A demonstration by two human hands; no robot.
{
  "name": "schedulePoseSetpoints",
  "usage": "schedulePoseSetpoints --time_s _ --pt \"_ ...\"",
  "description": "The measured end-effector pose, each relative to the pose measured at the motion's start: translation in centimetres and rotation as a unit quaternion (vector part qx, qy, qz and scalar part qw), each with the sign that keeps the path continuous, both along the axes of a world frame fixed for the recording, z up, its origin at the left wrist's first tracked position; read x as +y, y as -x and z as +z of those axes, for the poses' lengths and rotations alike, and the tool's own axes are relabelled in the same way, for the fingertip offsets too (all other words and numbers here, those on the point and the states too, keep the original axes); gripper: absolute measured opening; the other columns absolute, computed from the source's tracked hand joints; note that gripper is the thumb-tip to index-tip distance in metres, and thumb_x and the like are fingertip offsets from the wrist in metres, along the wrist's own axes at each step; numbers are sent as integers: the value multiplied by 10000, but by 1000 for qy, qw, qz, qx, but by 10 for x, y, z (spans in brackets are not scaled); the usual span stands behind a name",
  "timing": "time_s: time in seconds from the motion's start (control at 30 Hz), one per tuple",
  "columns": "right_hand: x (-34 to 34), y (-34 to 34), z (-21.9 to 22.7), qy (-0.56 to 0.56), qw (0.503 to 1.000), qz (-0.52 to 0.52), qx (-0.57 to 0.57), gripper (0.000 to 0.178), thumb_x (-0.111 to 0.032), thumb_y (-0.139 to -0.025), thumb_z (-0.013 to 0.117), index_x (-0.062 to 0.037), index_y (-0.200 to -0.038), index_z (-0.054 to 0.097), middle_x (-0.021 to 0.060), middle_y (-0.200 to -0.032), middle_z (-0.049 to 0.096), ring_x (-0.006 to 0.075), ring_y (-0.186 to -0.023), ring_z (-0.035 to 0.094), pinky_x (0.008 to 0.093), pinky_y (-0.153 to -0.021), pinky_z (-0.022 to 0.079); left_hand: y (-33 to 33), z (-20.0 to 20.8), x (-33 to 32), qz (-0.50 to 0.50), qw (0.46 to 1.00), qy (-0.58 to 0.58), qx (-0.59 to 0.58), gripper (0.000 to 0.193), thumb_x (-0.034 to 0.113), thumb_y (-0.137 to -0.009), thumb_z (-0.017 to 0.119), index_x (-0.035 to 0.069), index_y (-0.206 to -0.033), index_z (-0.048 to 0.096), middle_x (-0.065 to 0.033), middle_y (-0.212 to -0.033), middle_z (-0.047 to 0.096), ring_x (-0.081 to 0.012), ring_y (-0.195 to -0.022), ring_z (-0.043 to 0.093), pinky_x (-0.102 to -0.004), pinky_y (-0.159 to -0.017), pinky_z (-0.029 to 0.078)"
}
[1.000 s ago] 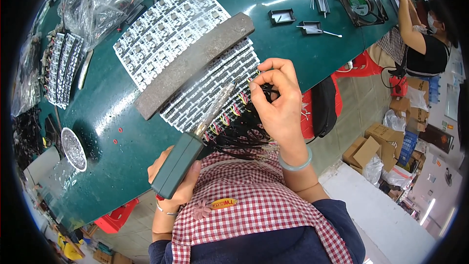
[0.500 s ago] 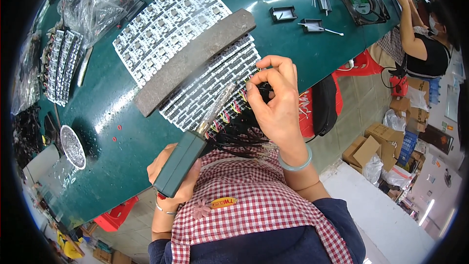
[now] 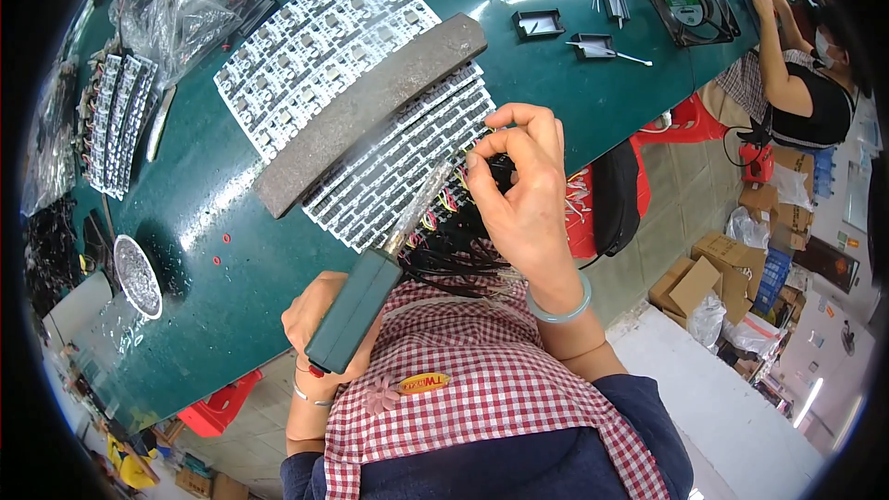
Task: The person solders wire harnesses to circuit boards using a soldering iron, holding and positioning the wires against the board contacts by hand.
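Clearly, the left hand's (image 3: 317,315) fingers wrap a dark-green, box-handled soldering tool (image 3: 354,310), its silvery barrel pointing at thin multicoloured wires (image 3: 447,199) edging the black-and-white circuit boards (image 3: 389,153), which lie beneath 1 rough grey bar (image 3: 375,116). The right hand's (image 3: 530,208) thumb and forefinger nearly meet there; whether they grip a wire, I cannot tell. A yellow oval badge (image 3: 424,382) bears red lettering.

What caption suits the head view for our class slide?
The left hand holds a green-handled soldering iron; the right hand is at coloured wires along the circuit boards.
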State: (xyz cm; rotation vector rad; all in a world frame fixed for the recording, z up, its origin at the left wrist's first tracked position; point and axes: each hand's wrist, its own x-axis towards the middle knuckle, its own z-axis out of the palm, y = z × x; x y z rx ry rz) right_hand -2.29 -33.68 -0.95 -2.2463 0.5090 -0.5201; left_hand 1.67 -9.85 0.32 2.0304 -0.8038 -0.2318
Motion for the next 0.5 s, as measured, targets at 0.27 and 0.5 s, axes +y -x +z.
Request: schedulePoseSetpoints --time_s 0.27,0.5 --pt "2 0 -1 7 1000 -11 0 78 6 -774 682 9 -814 616 131 -1079 549 280 -1018 522 374 -901 421 0 0 0 0 1000 15 25 239 -10 -637 733 -55 -865 678 -139 -741 611 -264 -576 595 -334 -538 459" --pt "3 -1 -2 1 1000 -14 2 74 10 -772 676 16 -808 612 133 -1073 544 284 -1019 519 377 -905 419 1 -3 3 2 1000 -2 1 235 17 -631 746 -33 -849 675 -140 -772 637 -269 -613 630 -322 -556 485"
